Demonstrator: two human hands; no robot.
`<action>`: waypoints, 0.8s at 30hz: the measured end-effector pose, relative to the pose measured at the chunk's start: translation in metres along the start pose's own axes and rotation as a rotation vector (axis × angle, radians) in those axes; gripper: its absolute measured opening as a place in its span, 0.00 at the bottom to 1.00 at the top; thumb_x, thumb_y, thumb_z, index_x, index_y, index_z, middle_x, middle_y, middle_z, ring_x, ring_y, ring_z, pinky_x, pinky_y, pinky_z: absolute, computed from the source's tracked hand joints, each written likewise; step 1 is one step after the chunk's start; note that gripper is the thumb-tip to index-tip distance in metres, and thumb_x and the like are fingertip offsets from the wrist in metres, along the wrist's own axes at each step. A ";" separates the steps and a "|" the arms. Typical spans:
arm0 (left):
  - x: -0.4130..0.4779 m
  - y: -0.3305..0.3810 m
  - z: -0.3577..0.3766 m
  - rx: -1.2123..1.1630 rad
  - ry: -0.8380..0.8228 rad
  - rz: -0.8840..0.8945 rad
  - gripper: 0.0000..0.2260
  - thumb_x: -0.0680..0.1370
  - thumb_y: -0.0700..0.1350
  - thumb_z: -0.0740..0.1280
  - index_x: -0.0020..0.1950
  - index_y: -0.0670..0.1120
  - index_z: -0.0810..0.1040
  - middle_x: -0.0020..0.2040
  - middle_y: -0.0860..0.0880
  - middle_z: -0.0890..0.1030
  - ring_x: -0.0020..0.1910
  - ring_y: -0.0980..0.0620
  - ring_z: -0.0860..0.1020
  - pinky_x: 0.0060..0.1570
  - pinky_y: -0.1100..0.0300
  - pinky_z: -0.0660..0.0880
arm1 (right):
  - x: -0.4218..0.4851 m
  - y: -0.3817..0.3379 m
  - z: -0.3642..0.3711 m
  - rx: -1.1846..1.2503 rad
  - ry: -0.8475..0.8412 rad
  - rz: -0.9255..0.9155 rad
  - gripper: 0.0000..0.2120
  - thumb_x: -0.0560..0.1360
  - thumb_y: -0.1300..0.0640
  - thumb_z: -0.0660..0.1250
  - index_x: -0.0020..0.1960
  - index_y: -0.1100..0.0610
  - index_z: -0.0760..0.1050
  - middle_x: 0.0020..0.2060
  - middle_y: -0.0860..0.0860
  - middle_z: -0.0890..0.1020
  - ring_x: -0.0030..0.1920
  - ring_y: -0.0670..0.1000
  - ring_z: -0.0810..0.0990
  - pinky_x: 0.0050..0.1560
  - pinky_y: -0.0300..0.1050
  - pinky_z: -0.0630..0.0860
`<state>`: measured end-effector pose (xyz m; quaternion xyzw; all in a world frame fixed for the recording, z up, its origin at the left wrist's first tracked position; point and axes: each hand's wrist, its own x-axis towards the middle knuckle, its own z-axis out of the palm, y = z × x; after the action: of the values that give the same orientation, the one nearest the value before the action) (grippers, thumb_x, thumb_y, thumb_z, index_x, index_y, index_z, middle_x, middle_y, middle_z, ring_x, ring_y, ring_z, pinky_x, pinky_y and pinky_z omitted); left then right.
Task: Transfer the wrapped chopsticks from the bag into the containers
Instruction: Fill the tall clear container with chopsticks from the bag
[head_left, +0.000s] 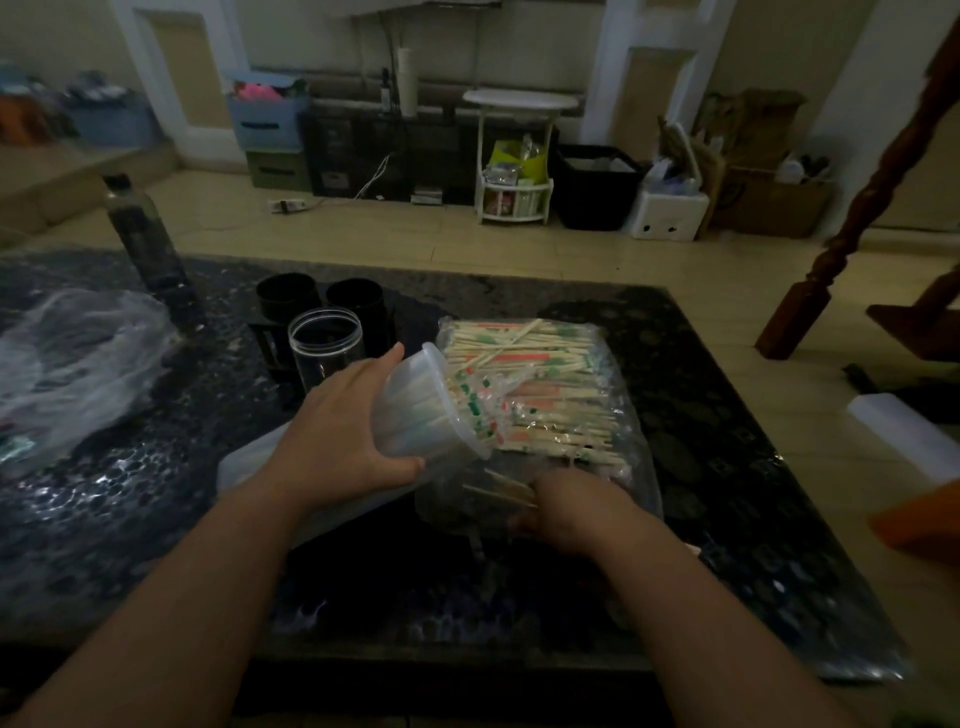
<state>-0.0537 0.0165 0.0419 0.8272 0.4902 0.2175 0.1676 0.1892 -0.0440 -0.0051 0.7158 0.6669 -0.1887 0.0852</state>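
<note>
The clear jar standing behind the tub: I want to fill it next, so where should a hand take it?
Best grip: round the clear jar's straight wall, below the rim, coming from the near side. It stands upright and open, and two black containers crowd its far side. The left hand would have to set down the tub first.

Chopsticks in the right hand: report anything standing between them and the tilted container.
Nothing solid shows. The right hand grips a few chopsticks at the near end of the bag, just below the tilted container that the left hand holds. Its mouth is partly filled with wrapped chopsticks, and loose bag film may lie between.
</note>
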 end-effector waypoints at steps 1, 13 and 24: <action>-0.001 -0.001 0.000 -0.005 0.005 -0.003 0.54 0.55 0.68 0.65 0.79 0.55 0.53 0.74 0.51 0.64 0.72 0.50 0.63 0.69 0.54 0.60 | -0.002 0.000 -0.004 -0.009 0.008 -0.013 0.20 0.77 0.43 0.65 0.64 0.53 0.75 0.59 0.56 0.80 0.58 0.57 0.78 0.57 0.49 0.73; -0.003 -0.003 -0.008 -0.124 0.089 -0.028 0.55 0.53 0.67 0.69 0.79 0.55 0.55 0.74 0.52 0.66 0.70 0.51 0.66 0.65 0.53 0.66 | -0.047 -0.025 -0.053 -0.140 0.284 -0.118 0.15 0.75 0.43 0.62 0.56 0.51 0.76 0.53 0.55 0.81 0.54 0.58 0.79 0.47 0.47 0.72; 0.000 -0.007 -0.004 -0.136 0.083 -0.009 0.55 0.54 0.65 0.72 0.79 0.55 0.56 0.74 0.52 0.66 0.70 0.51 0.67 0.65 0.53 0.66 | -0.038 -0.019 -0.057 -0.014 1.288 -0.427 0.16 0.80 0.51 0.60 0.37 0.56 0.75 0.37 0.53 0.77 0.37 0.54 0.70 0.39 0.46 0.62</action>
<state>-0.0609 0.0199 0.0423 0.8020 0.4846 0.2834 0.2039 0.1781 -0.0561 0.0643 0.5373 0.7127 0.2668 -0.3635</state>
